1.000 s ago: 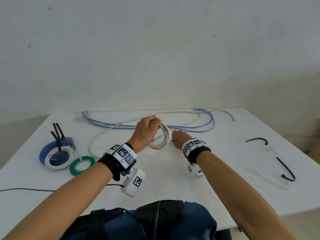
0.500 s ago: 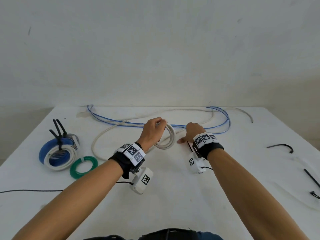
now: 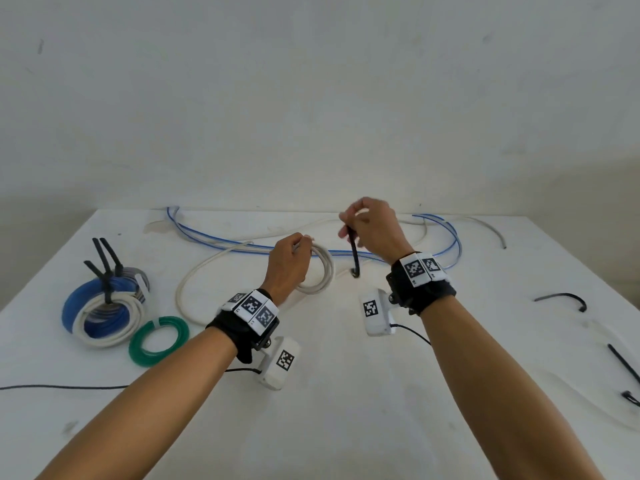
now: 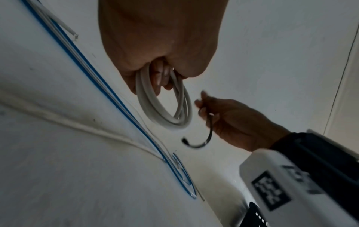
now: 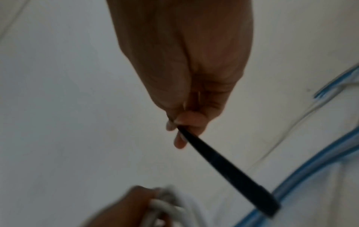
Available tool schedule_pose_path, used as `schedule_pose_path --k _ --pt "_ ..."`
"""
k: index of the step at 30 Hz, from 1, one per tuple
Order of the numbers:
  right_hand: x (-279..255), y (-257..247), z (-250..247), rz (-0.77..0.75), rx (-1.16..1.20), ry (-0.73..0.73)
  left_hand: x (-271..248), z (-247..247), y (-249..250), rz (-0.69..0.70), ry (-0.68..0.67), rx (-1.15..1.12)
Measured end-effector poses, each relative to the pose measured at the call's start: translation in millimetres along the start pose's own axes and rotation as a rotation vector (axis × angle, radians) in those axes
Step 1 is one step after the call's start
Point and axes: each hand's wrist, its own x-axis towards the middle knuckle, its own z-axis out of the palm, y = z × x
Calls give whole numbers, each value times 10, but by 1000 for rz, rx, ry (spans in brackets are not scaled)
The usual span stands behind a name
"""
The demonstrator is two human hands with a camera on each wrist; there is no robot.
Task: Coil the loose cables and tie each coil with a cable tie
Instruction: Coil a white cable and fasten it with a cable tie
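Altogether, three tied coils [image 3: 104, 311] sit near the table's [image 3: 346, 410] left edge: blue, white, green. Two spare ties [image 3: 561, 299] lie by the right edge. A blue cable [image 3: 242, 242] runs loose along the far edge. The left hand [image 3: 289, 263], fingers curled, grips one white coil [image 3: 320, 271] mid-table, its tail trailing on the tabletop. The right hand [image 3: 372, 226], raised just right of it, pinches one black tie [image 3: 354, 254] that hangs down, its lower end curled.
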Motion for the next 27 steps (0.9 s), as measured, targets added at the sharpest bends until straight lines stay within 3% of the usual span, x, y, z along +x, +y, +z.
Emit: schedule_pose_path --k 3,7,11,15,19,27 --pt "-72 -294 143 -95 317 19 95 -100 3 19 40 -2" --pt "-97 -431 344 -156 412 11 219 -235 -17 28 111 -14" --pt "-14 -432 548 -147 429 -26 347 -384 -82 63 189 -19" --pt "28 -359 831 -187 442 84 412 -485 -142 92 243 -13" --pt "19 -315 986 -243 465 113 406 -540 -179 145 219 -23" --pt "4 -236 1088 -339 422 25 404 -676 -152 173 177 -81"
